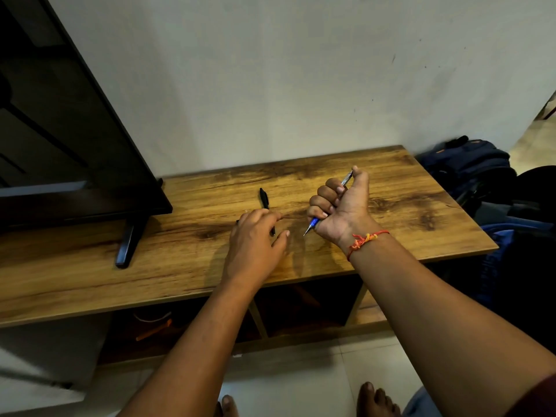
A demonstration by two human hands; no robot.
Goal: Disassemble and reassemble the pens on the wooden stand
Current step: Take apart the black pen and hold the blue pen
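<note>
A dark television (75, 130) stands at the far left of the wooden stand (421, 206), propped on a slanted black foot (129, 242). To its right, near the middle of the top, a black pen (264, 198) lies on the wood, its far end pointing toward the wall. The person's left hand (255, 245) hovers palm down over the pen's near end, fingers loosely spread and curled round nothing. I cannot tell whether the fingertips touch the pen.

Just beside it, the right hand (343, 206) is fisted round a blue pen (314, 223), tip angled down toward the left hand, thumb by the silver top. A red-orange thread (365, 239) circles that wrist. Dark backpacks (469, 167) sit beyond the stand's right end.

To open the blue pen well, I'd judge the left hand should pinch the section near the tip and twist while the fist steadies the barrel. Working low over the wood should keep any small inner parts from rolling away.
</note>
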